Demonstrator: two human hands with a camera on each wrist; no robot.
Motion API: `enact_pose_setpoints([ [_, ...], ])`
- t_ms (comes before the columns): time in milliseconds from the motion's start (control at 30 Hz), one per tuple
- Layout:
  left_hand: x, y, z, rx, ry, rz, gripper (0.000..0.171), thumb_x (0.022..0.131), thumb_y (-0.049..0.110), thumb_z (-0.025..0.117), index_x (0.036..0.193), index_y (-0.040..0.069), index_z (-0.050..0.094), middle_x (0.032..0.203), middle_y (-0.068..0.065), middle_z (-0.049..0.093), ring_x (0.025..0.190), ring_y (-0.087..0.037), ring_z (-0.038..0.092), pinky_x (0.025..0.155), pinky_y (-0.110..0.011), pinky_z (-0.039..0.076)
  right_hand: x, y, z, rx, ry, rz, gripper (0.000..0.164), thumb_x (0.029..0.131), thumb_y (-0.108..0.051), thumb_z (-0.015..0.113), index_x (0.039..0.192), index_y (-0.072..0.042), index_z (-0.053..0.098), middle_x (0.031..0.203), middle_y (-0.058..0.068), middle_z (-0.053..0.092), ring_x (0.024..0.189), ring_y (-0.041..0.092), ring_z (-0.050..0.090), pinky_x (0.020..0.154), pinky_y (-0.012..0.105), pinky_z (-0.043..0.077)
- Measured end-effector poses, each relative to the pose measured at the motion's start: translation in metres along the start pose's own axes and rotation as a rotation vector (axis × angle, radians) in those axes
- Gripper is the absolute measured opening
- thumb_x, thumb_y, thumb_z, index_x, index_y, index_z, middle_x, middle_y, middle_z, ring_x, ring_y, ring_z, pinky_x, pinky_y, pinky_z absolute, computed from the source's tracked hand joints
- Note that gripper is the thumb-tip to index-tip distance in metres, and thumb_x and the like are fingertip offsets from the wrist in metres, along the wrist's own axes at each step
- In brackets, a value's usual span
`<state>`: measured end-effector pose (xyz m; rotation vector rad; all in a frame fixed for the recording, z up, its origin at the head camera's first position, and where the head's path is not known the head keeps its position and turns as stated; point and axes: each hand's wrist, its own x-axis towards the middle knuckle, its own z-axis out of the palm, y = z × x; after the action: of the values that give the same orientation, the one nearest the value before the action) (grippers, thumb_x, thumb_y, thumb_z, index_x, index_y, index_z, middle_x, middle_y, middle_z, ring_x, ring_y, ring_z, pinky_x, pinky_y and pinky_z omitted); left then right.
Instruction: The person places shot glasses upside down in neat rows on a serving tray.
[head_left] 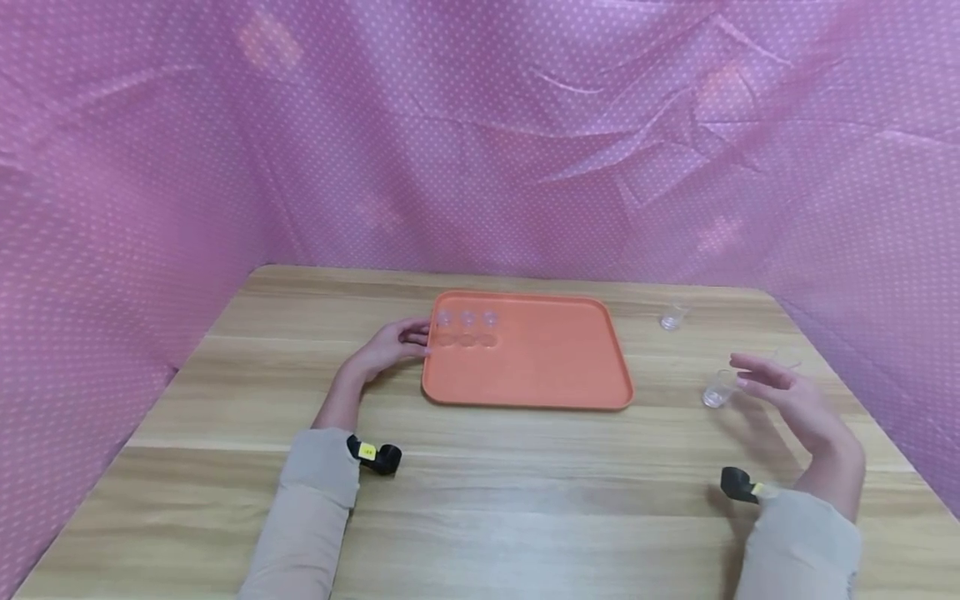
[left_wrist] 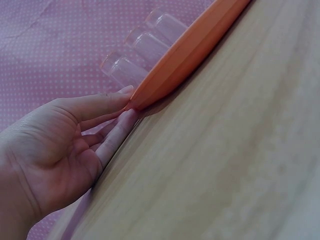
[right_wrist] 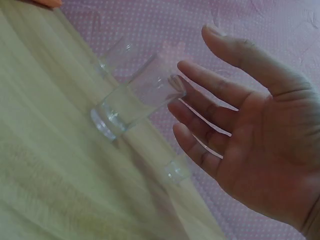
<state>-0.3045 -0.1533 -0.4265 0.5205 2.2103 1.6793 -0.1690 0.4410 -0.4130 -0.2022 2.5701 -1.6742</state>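
My left hand [head_left: 390, 346] pinches the left rim of an orange tray [head_left: 540, 358], with the thumb on top and fingertips at the underside in the left wrist view. Three small clear glasses [head_left: 468, 320] stand in a row on the tray, near its far left corner. On the right of the table, my right hand [head_left: 806, 408] is beside a clear shot glass [head_left: 717, 390] standing on the wood. The right wrist view shows its fingers spread and fairly straight near that glass's rim, with the thumb apart from it.
Another small glass [head_left: 672, 317] stands farther back, right of the tray. A third glass [right_wrist: 176, 171] is beyond the right hand, mostly hidden in the head view. The wooden table [head_left: 525, 500] is bordered by a pink dotted curtain [head_left: 480, 167].
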Motion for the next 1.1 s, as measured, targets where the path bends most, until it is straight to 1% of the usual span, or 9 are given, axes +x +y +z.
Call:
enact_pose_setpoints([
  [33,0.000,0.000,0.000,0.002,0.000,0.000,0.061,0.085,0.004,0.065,0.138,-0.003,0.035,0.125,-0.023,0.048,0.114,-0.034,0.045,0.095,-0.038,0.041,0.000,-0.003,-0.001,-0.015,-0.015,0.020,0.048,0.096,-0.019,0.049,0.142,-0.018,0.036,0.139,-0.001,0.040,0.123,0.009,0.033,0.109,0.046,0.004],
  [100,-0.001,0.001,0.000,0.001,0.004,-0.004,0.061,0.084,0.004,0.065,0.138,-0.002,0.036,0.125,-0.023,0.048,0.114,-0.034,0.045,0.095,-0.039,0.040,-0.001,-0.013,0.004,-0.050,-0.023,0.033,0.048,0.096,-0.018,0.050,0.142,-0.016,0.036,0.136,-0.005,0.043,0.115,-0.001,0.038,0.106,0.030,0.018],
  [133,-0.002,0.001,0.000,0.003,0.006,-0.005,0.061,0.084,0.004,0.065,0.138,-0.002,0.036,0.125,-0.023,0.048,0.114,-0.033,0.045,0.095,-0.039,0.040,-0.001,-0.019,0.008,-0.081,-0.022,0.068,0.050,0.095,-0.019,0.051,0.142,-0.014,0.034,0.135,-0.003,0.044,0.111,-0.002,0.039,0.105,0.034,0.022],
  [200,-0.002,0.001,0.000,0.008,0.005,-0.005,0.061,0.085,0.004,0.064,0.138,-0.002,0.036,0.125,-0.022,0.048,0.114,-0.033,0.045,0.095,-0.038,0.041,-0.002,-0.020,0.012,-0.125,-0.020,0.098,0.053,0.095,-0.022,0.052,0.143,-0.012,0.032,0.133,-0.005,0.043,0.109,-0.006,0.039,0.097,0.024,0.031],
  [367,-0.001,0.000,0.000,0.012,0.010,-0.003,0.060,0.085,0.003,0.064,0.137,-0.002,0.036,0.124,-0.022,0.049,0.113,-0.032,0.046,0.093,-0.036,0.043,-0.003,-0.014,0.021,-0.069,-0.033,0.076,0.052,0.093,-0.021,0.055,0.139,-0.006,0.037,0.126,-0.011,0.045,0.108,-0.006,0.040,0.083,0.009,0.035],
  [667,-0.006,0.010,0.001,0.008,-0.006,-0.010,0.061,0.086,0.000,0.062,0.138,-0.007,0.032,0.127,-0.026,0.045,0.115,-0.035,0.043,0.095,-0.038,0.041,-0.002,-0.004,0.027,0.220,-0.036,0.119,0.049,0.090,-0.009,0.058,0.136,-0.009,0.042,0.116,-0.007,0.050,0.105,0.002,0.044,0.089,0.016,0.030],
  [833,-0.001,0.001,0.000,0.007,0.011,-0.009,0.062,0.085,0.003,0.064,0.138,-0.003,0.034,0.128,-0.022,0.046,0.114,-0.032,0.045,0.095,-0.036,0.041,0.000,-0.004,0.028,0.197,-0.035,0.085,0.046,0.088,-0.004,0.059,0.132,-0.006,0.045,0.112,-0.002,0.054,0.100,0.007,0.049,0.083,0.014,0.039],
  [967,-0.001,0.001,0.000,0.013,0.015,-0.008,0.060,0.085,0.002,0.064,0.137,-0.003,0.035,0.127,-0.021,0.047,0.113,-0.031,0.046,0.094,-0.035,0.042,0.004,-0.003,0.029,0.226,-0.075,0.045,0.038,0.086,0.004,0.057,0.123,0.008,0.047,0.115,0.005,0.056,0.103,0.010,0.050,0.085,0.016,0.041],
  [1100,-0.001,0.001,0.001,0.011,0.017,-0.004,0.060,0.084,0.002,0.064,0.137,-0.004,0.036,0.127,-0.020,0.047,0.112,-0.031,0.046,0.093,-0.034,0.043,0.007,-0.001,0.028,0.155,-0.093,-0.020,0.027,0.085,0.006,0.056,0.109,0.016,0.049,0.115,0.007,0.057,0.106,0.009,0.048,0.086,0.015,0.040],
])
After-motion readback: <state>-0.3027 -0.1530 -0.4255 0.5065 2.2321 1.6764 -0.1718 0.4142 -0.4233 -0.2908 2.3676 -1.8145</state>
